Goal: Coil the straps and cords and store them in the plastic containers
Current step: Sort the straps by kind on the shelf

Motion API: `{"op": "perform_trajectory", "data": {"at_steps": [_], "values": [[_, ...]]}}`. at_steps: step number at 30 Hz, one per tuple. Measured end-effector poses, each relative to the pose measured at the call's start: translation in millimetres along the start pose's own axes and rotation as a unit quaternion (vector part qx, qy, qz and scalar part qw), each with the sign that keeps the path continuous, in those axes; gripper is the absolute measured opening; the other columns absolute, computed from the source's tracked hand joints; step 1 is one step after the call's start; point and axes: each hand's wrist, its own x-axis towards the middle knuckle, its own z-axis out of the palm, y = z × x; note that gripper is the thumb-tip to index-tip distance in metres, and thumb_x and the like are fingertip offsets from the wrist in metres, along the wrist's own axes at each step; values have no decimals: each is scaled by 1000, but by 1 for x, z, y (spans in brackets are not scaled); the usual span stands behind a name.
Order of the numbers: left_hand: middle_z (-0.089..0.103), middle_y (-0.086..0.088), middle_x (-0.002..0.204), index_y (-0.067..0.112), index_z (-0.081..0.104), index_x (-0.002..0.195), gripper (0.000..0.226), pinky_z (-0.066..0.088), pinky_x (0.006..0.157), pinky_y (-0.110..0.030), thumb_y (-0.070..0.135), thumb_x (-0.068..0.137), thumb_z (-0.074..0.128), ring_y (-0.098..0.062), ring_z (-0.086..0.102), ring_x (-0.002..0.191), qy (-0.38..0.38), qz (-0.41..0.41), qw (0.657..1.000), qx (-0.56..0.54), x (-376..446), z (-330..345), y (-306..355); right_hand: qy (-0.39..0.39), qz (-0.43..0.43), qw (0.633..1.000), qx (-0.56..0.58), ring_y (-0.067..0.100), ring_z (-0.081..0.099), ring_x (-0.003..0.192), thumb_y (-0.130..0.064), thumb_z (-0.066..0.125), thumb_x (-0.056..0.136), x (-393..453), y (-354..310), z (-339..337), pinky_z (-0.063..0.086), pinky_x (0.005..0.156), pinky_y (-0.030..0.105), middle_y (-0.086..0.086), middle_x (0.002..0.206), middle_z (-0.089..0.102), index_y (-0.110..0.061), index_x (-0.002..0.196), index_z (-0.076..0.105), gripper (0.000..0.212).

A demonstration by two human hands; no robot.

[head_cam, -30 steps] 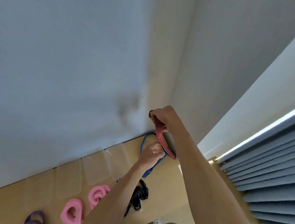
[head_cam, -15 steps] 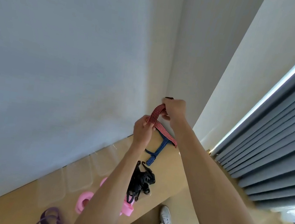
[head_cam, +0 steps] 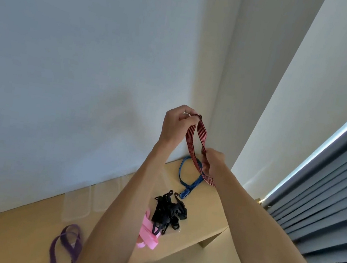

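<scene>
A red striped strap (head_cam: 197, 138) hangs as a loop in the air above the wooden table (head_cam: 200, 220). My left hand (head_cam: 177, 124) grips the top of the loop, raised near the wall. Lower and to the right, my right hand (head_cam: 212, 163) pinches the strap's two runs together, and a short tail sticks out below it. A blue strap (head_cam: 181, 173) lies looped on the table under my hands. Clear plastic containers (head_cam: 77, 206) stand along the wall, hard to make out.
A tangle of black cords (head_cam: 169, 213) lies mid-table, with a pink strap (head_cam: 147, 235) beside it, partly behind my left arm. A purple strap (head_cam: 67, 243) lies at the near left. Grey curtains (head_cam: 323, 201) hang at the right, past the table's edge.
My left hand has risen to the top of the red strap's loop. My right hand has dropped from the top to the lower part. The loop is now drawn out longer.
</scene>
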Motion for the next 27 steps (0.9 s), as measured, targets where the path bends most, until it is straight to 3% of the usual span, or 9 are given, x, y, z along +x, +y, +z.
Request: {"op": "perform_trajectory", "data": {"at_steps": [4, 8, 9, 11, 13, 15, 19, 23, 27], "values": [[53, 6, 51, 17, 72, 67, 16, 34, 46, -17, 6, 78, 70, -6, 41, 46, -9, -19, 999, -29, -6, 11, 22, -10, -44, 996, -83, 15, 33, 40, -8, 57, 79, -7, -15, -12, 29, 38, 18, 3, 52, 42, -12, 61, 48, 21], [59, 11, 52, 23, 71, 59, 19, 38, 50, -11, 9, 72, 70, -2, 49, 50, 25, 1, 999, 43, -7, 31, 36, 41, -158, 964, -212, 21, 48, 58, -9, 56, 82, -20, -30, -11, 38, 51, 30, 7, 70, 52, -4, 76, 53, 9], [62, 10, 54, 22, 72, 61, 17, 40, 52, -12, 10, 72, 71, -3, 52, 53, 41, 0, 998, 56, -7, 35, 38, 48, -209, 957, -197, 22, 49, 63, -10, 54, 85, -24, -33, -10, 39, 55, 32, 6, 73, 53, -5, 81, 53, 6], [62, 10, 55, 21, 71, 60, 18, 40, 51, -13, 10, 74, 71, -3, 53, 53, 67, -16, 996, 50, -9, 39, 42, -32, -284, 957, -48, 23, 56, 66, -15, 46, 92, -39, -37, -9, 43, 62, 36, 4, 72, 60, -10, 82, 55, 15], [55, 11, 50, 21, 68, 55, 23, 37, 47, -16, 10, 75, 69, -3, 47, 46, 81, -44, 996, 21, -12, 39, 45, -172, -272, 944, 78, 28, 71, 79, -29, 39, 95, -54, -38, -9, 49, 80, 36, 11, 84, 75, -9, 96, 64, 31], [51, 10, 49, 21, 66, 54, 23, 34, 42, -17, 11, 74, 67, -5, 44, 42, 92, -62, 994, 0, -15, 37, 49, -260, -251, 924, 121, 32, 74, 89, -44, 33, 97, -64, -36, -11, 49, 90, 39, 18, 92, 76, -6, 100, 68, 52], [64, 5, 65, 18, 70, 67, 10, 39, 38, -14, 10, 73, 71, -2, 54, 43, 110, -64, 987, 99, -20, 27, 54, -286, -212, 904, 235, 35, 73, 92, -66, 27, 95, -75, -29, -10, 50, 93, 37, 23, 91, 74, -10, 88, 76, 75], [65, 9, 64, 18, 69, 75, 8, 36, 44, -13, 14, 74, 76, -1, 51, 46, 102, -82, 985, 112, -27, 18, 53, -281, -305, 904, 107, 28, 74, 93, -47, 50, 90, -83, -23, -11, 49, 91, 36, 17, 92, 76, -9, 103, 71, 46], [47, 11, 50, 17, 69, 80, 11, 33, 43, -20, 16, 72, 76, -10, 38, 43, 98, -73, 991, 50, -33, 12, 51, -405, -283, 869, -38, 28, 74, 91, -19, 60, 78, -88, -8, -11, 52, 90, 41, 16, 93, 76, -4, 104, 63, 30]]}}
